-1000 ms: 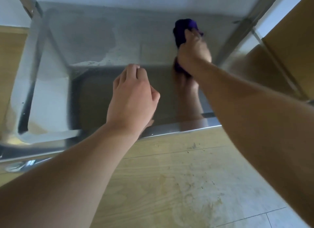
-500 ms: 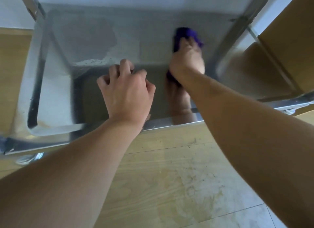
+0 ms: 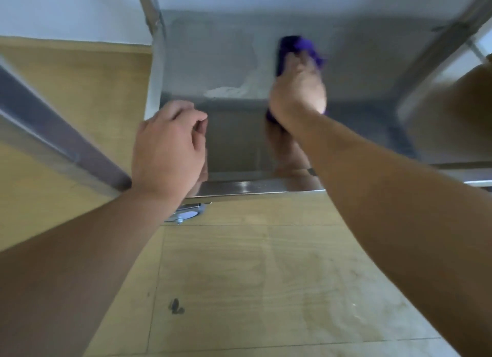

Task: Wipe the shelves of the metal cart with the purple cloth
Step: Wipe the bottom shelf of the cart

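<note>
Scuffed wooden floor (image 3: 253,276) lies nearest, with a caster (image 3: 186,214) under the metal cart's shelf (image 3: 253,187). At the shelf's front left corner the left hand (image 3: 167,148) has its fingers curled in; whether they grip anything, I cannot tell. Toward the back edge, the right hand (image 3: 296,92) has its fingers curled over the purple cloth (image 3: 295,46), pressing it on the smeared steel. A white wall (image 3: 66,10) stands behind.

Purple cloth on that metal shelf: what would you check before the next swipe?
1. The right hand grips the purple cloth: ok.
2. The cloth touches the grey metal cart shelf: ok.
3. The white smear left of the cloth is wiped: not ok.
4. The left hand, curled near the front rim, is clear of the cloth: ok.
5. The metal caster below is locked: cannot tell.
</note>
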Demonstrator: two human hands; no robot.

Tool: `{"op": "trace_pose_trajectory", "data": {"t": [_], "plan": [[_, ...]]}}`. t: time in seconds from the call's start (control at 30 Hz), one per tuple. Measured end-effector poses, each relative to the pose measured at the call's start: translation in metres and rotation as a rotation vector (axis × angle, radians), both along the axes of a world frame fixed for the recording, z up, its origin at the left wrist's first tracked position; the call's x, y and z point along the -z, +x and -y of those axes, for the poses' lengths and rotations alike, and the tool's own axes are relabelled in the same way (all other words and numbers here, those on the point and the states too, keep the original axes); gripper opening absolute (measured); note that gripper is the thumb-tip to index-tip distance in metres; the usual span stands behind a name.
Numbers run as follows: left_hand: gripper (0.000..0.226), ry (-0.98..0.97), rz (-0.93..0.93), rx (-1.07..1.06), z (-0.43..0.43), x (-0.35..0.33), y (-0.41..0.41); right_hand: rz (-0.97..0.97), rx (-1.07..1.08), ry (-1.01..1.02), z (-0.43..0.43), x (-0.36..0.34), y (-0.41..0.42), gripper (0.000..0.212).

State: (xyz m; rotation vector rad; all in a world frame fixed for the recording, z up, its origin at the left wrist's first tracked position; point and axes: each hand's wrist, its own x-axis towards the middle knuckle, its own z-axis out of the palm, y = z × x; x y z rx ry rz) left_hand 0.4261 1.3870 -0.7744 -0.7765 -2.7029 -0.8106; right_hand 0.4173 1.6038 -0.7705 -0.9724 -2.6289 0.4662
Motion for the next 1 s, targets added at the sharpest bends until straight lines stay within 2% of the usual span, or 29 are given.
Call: {"op": "trace_pose_trajectory", "data": {"t": [0.1,0.17,0.23,0.33,0.37,0.4,0.47,0.53,0.63,0.7,0.8,0.87,1.0], "plan": [[0.032,-0.013,-0.034,0.013,0.002,0.002,-0.003,0.028,-0.433,0.013,0.051,-0.002,-0.011,0.048],[0.028,-0.011,-0.044,0.009,0.003,0.002,-0.004,0.056,-0.579,0.001,0.043,-0.009,-0.005,0.049],[0.023,0.000,-0.041,0.003,0.004,0.004,-0.005,0.027,-0.513,-0.041,0.011,-0.011,0.007,0.049],[0.021,-0.002,-0.034,0.011,0.000,0.006,-0.003,-0.005,-0.015,-0.085,-0.035,-0.012,0.019,0.046],[0.021,-0.018,-0.035,0.011,-0.002,0.006,-0.002,0.021,0.089,-0.045,-0.036,-0.009,0.017,0.043],[0.020,-0.035,-0.035,0.009,-0.003,0.005,-0.001,0.021,0.105,-0.013,-0.026,-0.007,0.013,0.042],[0.020,-0.054,-0.032,0.001,-0.004,0.004,-0.001,-0.013,-0.073,-0.023,0.015,-0.004,0.004,0.044],[0.021,-0.065,-0.038,-0.003,-0.004,0.002,-0.002,0.000,-0.376,-0.014,0.059,0.000,-0.001,0.051],[0.023,-0.066,-0.030,0.005,-0.003,0.000,-0.002,0.028,-0.641,-0.024,0.065,-0.004,0.001,0.050],[0.023,-0.029,-0.006,-0.002,-0.002,0.000,-0.001,0.033,-0.616,-0.023,0.039,-0.007,0.007,0.049],[0.021,0.032,0.030,-0.005,-0.004,0.000,0.003,0.040,-0.301,-0.021,0.012,-0.007,0.018,0.050],[0.020,0.056,0.052,0.003,-0.004,-0.001,0.003,0.054,-0.213,-0.002,0.029,-0.006,0.021,0.052],[0.021,0.056,0.068,-0.061,-0.003,-0.001,0.001,0.053,-0.529,0.064,0.079,-0.004,0.045,0.051]]}}
